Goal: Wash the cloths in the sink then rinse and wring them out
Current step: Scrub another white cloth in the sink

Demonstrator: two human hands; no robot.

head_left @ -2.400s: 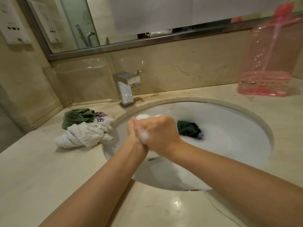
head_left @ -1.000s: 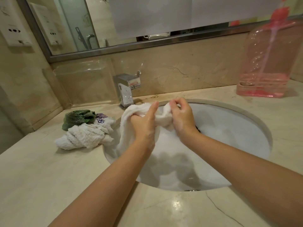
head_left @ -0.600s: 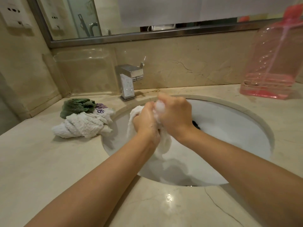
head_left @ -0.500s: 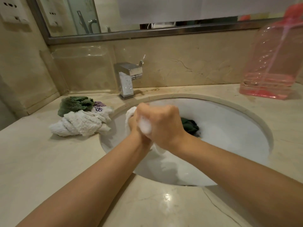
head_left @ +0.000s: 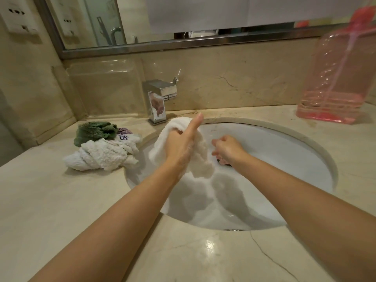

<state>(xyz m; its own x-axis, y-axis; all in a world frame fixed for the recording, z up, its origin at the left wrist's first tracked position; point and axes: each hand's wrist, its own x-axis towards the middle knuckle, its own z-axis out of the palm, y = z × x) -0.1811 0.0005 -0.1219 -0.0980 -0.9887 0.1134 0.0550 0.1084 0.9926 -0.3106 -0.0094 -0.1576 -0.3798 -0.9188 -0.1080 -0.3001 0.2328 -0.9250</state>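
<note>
1. A single head-worn wide-angle view looks forward and down over the round white sink basin (head_left: 305, 159).
2. It sits close, with both forearms entering from the bottom edge.
3. The steel-framed wall mirror (head_left: 183, 42) crosses the top.

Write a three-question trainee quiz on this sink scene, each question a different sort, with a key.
1. True or false: the left hand holds the white cloth above the sink.
2. Multiple choice: the pink bottle stands A) inside the sink, B) on the counter right of the sink, C) beside the faucet.
3. Fill in: the wrung cloth pile lies on the counter to the ___ of the sink.

Key: 1 true; 2 B; 3 left.
</note>
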